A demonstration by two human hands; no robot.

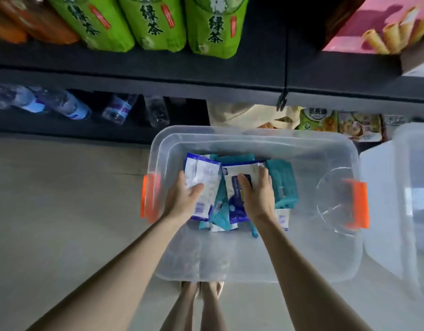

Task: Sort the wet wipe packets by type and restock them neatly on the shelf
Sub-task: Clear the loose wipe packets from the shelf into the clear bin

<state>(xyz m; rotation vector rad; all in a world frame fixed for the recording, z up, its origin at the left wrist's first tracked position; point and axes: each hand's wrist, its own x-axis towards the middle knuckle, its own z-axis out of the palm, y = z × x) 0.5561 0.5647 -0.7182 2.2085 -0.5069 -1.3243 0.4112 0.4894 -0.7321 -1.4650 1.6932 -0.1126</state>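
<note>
A clear plastic bin (254,139) with orange latches stands on the floor below the shelf. Inside lies a loose pile of wet wipe packets: white-and-blue ones and teal ones (284,180). My left hand (184,199) grips a white-and-blue packet (201,173) at the pile's left side. My right hand (256,192) is closed on another white-and-blue packet (237,187) in the middle of the pile. Both forearms reach down into the bin.
The dark shelf (206,75) runs across the top, with green tea packs (158,22) above and water bottles (70,106) below. Snack packs (337,123) sit behind the bin. The bin's clear lid (402,199) lies to the right. My feet (201,290) stand at the bin's near edge.
</note>
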